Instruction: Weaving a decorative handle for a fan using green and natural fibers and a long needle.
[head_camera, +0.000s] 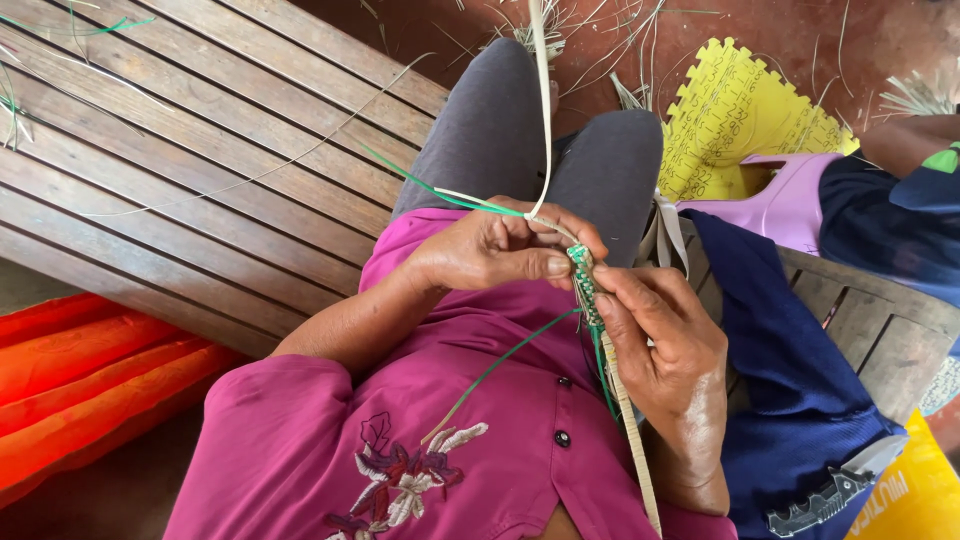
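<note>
Wooden slats of a bench (200, 150) spread out beyond the left hand, and orange cloth (70, 380) lies below that arm. Right of the right hand sits a dark blue cloth (790, 370), with a yellow foam mat (730, 110) further off. Left hand (490, 250) is closed, thumb and fingers pinching the top of a narrow green-and-pale woven braid (585, 285). Right hand (670, 350) grips the braid just below, fingers curled shut. Pale strips (545, 110) rise from between both hands.
</note>
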